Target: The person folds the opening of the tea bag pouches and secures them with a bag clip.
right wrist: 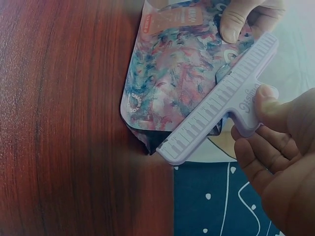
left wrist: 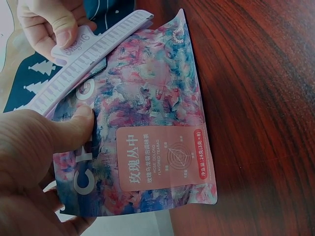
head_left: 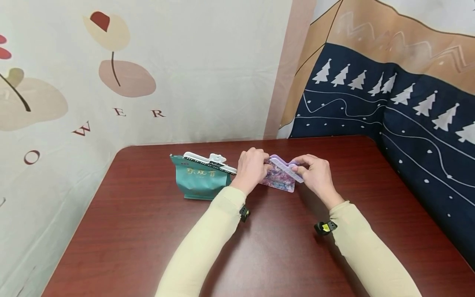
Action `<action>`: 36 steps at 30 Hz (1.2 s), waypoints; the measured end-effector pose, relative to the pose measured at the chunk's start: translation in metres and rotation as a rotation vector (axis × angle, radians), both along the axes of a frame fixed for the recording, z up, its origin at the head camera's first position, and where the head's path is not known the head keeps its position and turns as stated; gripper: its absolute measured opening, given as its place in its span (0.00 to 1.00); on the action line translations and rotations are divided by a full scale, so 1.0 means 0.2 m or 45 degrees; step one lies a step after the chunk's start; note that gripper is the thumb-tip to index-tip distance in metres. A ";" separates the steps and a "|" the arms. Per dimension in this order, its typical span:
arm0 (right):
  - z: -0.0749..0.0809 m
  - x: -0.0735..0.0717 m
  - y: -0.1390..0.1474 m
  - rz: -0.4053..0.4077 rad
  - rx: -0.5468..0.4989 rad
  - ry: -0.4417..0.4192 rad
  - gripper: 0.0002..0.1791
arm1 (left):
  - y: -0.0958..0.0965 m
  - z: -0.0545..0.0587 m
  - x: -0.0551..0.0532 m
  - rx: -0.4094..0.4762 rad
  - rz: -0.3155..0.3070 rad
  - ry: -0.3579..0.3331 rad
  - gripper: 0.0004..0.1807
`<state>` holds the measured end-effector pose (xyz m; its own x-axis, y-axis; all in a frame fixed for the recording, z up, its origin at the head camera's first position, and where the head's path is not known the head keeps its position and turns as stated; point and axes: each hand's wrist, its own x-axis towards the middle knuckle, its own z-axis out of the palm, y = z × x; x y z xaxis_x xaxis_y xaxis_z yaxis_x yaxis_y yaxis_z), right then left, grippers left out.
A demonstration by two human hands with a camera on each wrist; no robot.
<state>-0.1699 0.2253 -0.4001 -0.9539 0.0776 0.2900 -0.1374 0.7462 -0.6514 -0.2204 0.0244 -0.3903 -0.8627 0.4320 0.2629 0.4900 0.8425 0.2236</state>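
Observation:
My left hand (head_left: pixel 251 167) pinches the upper edge of a pink-and-blue patterned tea bag pouch (left wrist: pixel 152 78), its thumb lying on the printed front. The pouch stands on the table, its front label reading "rose oolong flavored teabag". With thumb and fingers my right hand (head_left: pixel 318 175) grips the handle of a lilac bag clip (right wrist: pixel 214 105). The clip's long bar, printed with piano keys, lies slantwise across the pouch's top corner. In the right wrist view, the pouch's dark inner edge (right wrist: pixel 147 137) shows near the lower end of the bar.
A green pouch (head_left: pixel 200 183) with gold lettering stands left of my left hand, a white piano-key clip (head_left: pixel 208 161) along its top. The reddish-brown table (head_left: pixel 148 243) meets a printed cloth wall (head_left: pixel 208 82) behind and a navy tree-patterned cloth (head_left: pixel 345 107) on the right.

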 end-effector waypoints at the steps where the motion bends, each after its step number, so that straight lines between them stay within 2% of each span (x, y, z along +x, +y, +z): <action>1: 0.00 0.00 0.00 -0.003 -0.003 -0.002 0.11 | 0.00 0.00 0.00 -0.004 0.000 0.003 0.12; 11: 0.00 0.01 0.00 -0.014 -0.046 -0.035 0.11 | 0.00 0.00 0.01 -0.010 0.012 -0.028 0.14; 27: -0.01 0.01 -0.01 0.011 -0.059 -0.017 0.12 | 0.01 0.01 0.01 0.003 0.026 -0.075 0.19; 36: -0.01 0.01 0.00 0.018 -0.056 0.001 0.15 | 0.01 0.02 0.02 0.005 0.017 -0.067 0.19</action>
